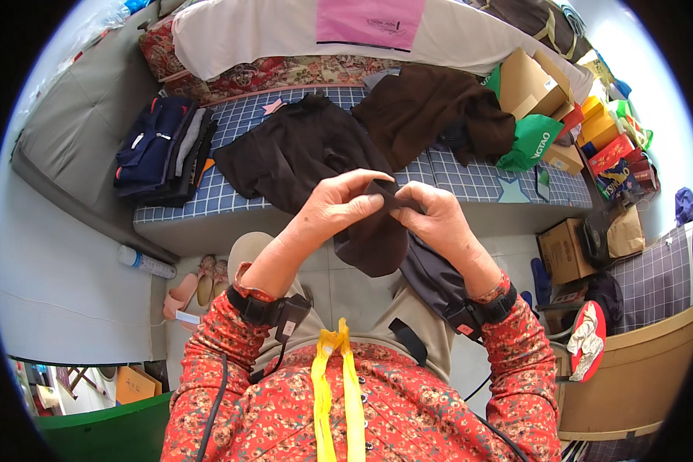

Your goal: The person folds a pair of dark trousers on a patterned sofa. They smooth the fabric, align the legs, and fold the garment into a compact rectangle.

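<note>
A dark garment lies spread on a checked blue sofa cover, one part of it reaching out towards me. My left hand pinches an edge of dark brown cloth between thumb and fingers. Close beside it, my right hand grips the same edge, and the cloth hangs in a fold below both hands. Whether this cloth is a sleeve of the spread garment is hard to tell. A dark navy cloth hangs below my right hand, over my thigh.
Behind lies a brown garment. Folded clothes are stacked at the sofa's left end. Cardboard boxes, a green bag and a phone occupy the right end. Pink slippers and a spray can are at left.
</note>
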`<state>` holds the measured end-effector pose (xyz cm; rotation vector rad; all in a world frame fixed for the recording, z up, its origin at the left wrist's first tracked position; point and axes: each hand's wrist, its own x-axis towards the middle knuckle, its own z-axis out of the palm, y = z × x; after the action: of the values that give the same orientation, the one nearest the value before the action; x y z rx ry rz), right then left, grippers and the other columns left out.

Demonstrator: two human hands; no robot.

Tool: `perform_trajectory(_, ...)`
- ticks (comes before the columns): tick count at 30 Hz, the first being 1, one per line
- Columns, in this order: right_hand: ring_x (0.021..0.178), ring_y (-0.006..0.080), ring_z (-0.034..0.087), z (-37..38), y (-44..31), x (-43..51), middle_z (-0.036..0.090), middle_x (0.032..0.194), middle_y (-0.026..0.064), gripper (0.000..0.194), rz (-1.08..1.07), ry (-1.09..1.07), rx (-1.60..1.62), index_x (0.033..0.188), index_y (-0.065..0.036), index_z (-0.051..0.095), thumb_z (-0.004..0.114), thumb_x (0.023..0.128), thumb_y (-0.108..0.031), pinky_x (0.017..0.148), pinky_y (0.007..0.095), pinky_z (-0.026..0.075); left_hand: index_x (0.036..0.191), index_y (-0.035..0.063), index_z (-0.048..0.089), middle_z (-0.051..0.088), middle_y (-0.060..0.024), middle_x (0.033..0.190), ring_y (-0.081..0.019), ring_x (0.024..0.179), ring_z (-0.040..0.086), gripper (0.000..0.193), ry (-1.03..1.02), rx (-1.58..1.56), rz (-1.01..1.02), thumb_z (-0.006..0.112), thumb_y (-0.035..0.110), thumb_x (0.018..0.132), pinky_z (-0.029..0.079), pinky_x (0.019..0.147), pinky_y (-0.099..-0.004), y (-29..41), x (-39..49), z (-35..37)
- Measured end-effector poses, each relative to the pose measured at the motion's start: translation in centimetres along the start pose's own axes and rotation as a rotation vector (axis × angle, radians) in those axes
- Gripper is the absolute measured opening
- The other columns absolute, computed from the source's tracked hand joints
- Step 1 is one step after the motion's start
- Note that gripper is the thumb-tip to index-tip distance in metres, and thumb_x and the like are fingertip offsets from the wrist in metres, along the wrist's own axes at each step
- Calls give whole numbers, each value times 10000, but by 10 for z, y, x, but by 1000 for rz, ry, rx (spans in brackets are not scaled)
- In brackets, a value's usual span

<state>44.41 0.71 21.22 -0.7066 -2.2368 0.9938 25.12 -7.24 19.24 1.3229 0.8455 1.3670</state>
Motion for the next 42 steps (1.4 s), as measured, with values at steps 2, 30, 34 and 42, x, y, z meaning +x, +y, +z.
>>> perform_trajectory(2, 744, 295, 665, 1, -2, -2, 657, 784, 142, 162, -67, 62, -66, 891, -27, 640, 697, 770, -118, 657, 347, 507, 1230, 15, 597, 592, 39, 948, -28, 848, 517, 316, -22, -9, -70, 587, 128, 936, 415, 730, -168, -1, 1, 0)
perform_trajectory(30, 1091, 171, 582, -90, 61, -69, 637, 1151, 88, 398, 287, 86, 341, 1264, -9, 536, 613, 885, -104, 959, 310, 444, 882, -36, 584, 639, -218, 748, -278, 627, 625, 258, -25, -19, 301, 525, 209, 935, 515, 612, -357, 72, -74, -60)
perform_trajectory(34, 1138, 188, 544, -87, 116, -126, 600, 1214, 96, 489, 644, -44, -82, 1306, -27, 516, 667, 864, -174, 955, 332, 456, 845, -24, 602, 621, -185, 635, -247, 480, 575, 284, -90, 24, 426, 586, 255, 898, 432, 472, -321, 100, -87, -75)
perform_trajectory(42, 951, 212, 629, -65, 119, -166, 587, 1188, 149, 705, 714, -81, -179, 1391, -21, 401, 706, 773, -168, 827, 353, 521, 849, 84, 561, 605, -89, 687, -177, 535, 542, 152, -342, 158, 550, 593, 222, 906, 375, 481, -264, 170, -139, -130)
